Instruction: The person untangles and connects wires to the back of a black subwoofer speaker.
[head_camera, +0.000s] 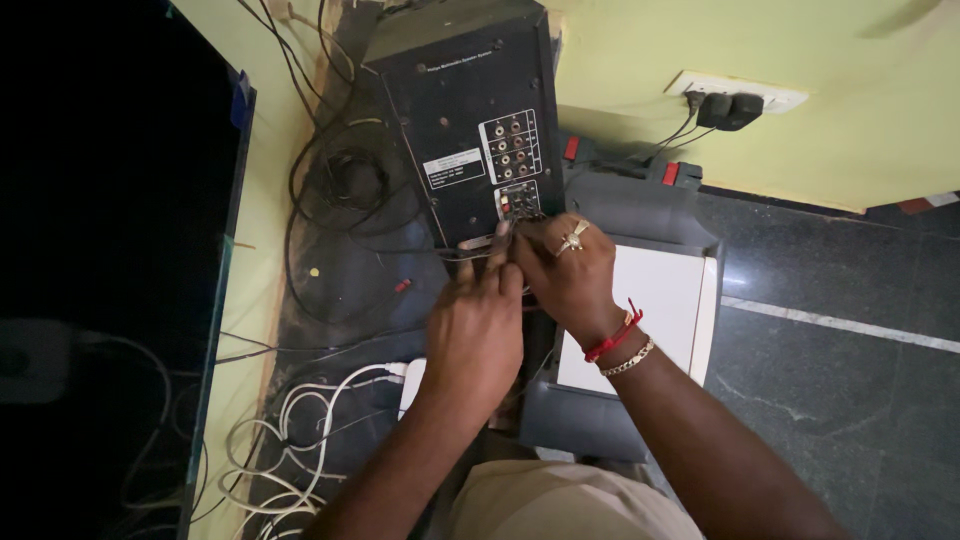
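Both my hands at the back panel of the black speaker box (465, 110), which stands on the floor (830, 290) against the yellow wall. Left hand (475, 330) and right hand (565, 275) touch, fingers pinched on thin wires (470, 255) just below the terminal block (518, 200). Grey case (640, 210) beside the box.

Dim, warm indoor light (left side near black), mild wide-angle edge distortion.
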